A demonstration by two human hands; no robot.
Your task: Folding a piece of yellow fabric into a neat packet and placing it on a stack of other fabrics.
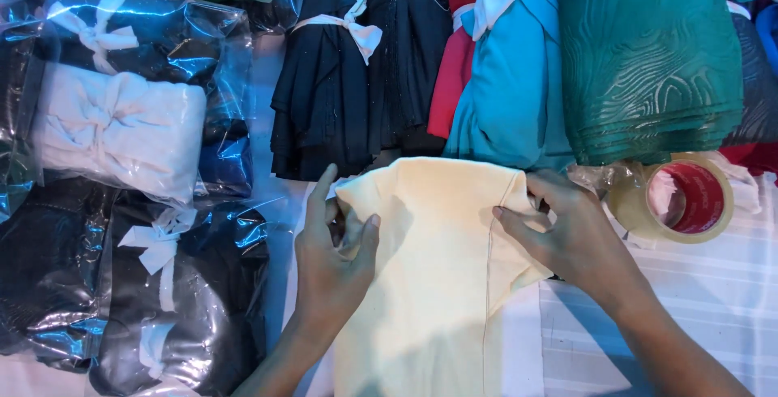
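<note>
The pale yellow folded cloth point(438, 283) lay in the near middle, its far edge doubled over but the rest loose and untied, unlike the ribbon-tied fabric bundles point(502, 57) beyond it. The left hand point(332, 259) pinched the left corner, fingers closed on it. The right hand point(567, 235) pressed the right edge, fingers partly curled, beside a roll of clear packing tape point(685, 198).

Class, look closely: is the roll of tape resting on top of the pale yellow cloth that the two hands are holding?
No: the roll of tape lies to the right of the pale yellow cloth, beyond the right hand, clear of the cloth.
</note>
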